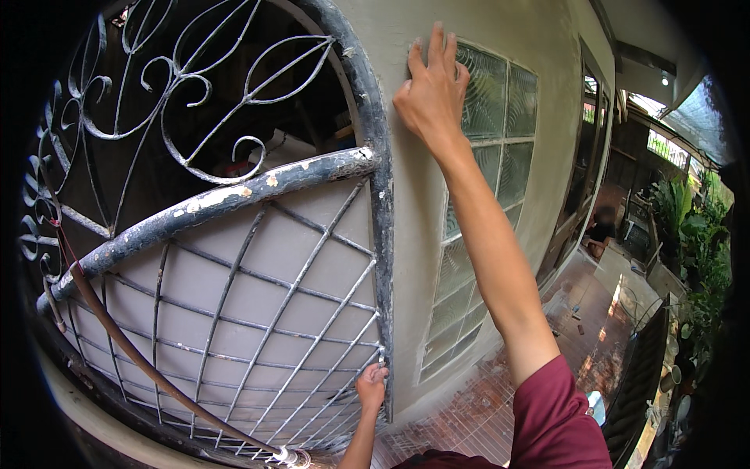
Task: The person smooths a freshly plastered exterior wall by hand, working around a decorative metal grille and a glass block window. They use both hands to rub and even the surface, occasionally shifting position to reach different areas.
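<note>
My right hand [436, 87] is raised high against the grey-green wall [414, 258]. Its fingers are spread and rest on the wall beside the upper corner of a patterned glass-block window [482, 86]. Lower down, my left hand [372, 383] is closed next to the upright edge bar of a metal gate [383, 258]. A small pale tip shows above its fingers; what they hold is too small to make out. The gate's dark paint is worn, with whitish patches on its curved rail [266, 181]. Scrollwork fills the upper part, crossed bars the lower.
A brown rod [148, 367] slants across the gate's lower left. Red-brown floor tiles [484, 406] run along the wall on the right. Farther back, a person [601, 233] sits low near a doorway. Green plants [691, 223] line the far right side.
</note>
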`<control>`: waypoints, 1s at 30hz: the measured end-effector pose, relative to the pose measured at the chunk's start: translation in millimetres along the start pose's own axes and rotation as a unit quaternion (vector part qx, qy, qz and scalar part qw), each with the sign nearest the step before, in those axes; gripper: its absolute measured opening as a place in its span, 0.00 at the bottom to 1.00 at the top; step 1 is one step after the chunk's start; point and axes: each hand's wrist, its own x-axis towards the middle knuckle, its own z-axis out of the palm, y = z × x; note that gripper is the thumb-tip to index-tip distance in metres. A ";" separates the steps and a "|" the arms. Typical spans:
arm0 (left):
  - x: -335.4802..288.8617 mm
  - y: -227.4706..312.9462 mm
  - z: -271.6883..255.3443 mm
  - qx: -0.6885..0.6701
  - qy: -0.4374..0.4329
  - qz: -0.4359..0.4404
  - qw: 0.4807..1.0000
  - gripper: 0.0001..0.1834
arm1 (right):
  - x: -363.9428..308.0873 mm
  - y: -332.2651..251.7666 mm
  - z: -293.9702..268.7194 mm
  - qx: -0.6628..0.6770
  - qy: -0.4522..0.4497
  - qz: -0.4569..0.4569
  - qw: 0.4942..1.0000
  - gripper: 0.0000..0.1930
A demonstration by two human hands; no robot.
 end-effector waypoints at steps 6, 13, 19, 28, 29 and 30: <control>5.1 -6.7 -3.7 0.035 -0.002 0.014 0.999 0.11 | 9.9 4.6 0.5 -0.254 0.047 -0.121 0.959 0.21; 0.6 1.3 -4.1 0.009 -0.012 0.020 1.000 0.12 | 20.5 23.6 -39.5 -0.384 -0.092 -0.187 0.899 0.22; 2.8 1.4 -3.7 -0.005 -0.022 0.002 1.000 0.11 | 10.7 38.4 -47.4 0.029 -0.017 -0.086 0.996 0.24; 5.1 -4.8 -2.9 -0.007 -0.021 0.006 1.000 0.12 | -12.1 8.0 -10.9 0.077 -0.038 -0.007 0.996 0.33; 4.9 -5.5 -2.9 -0.003 -0.019 0.006 1.000 0.12 | -10.6 4.4 -10.8 0.054 -0.020 -0.032 0.998 0.32; 4.9 -6.3 -2.8 -0.007 -0.020 0.005 1.000 0.12 | -9.4 1.5 -11.0 0.026 -0.017 -0.045 0.999 0.32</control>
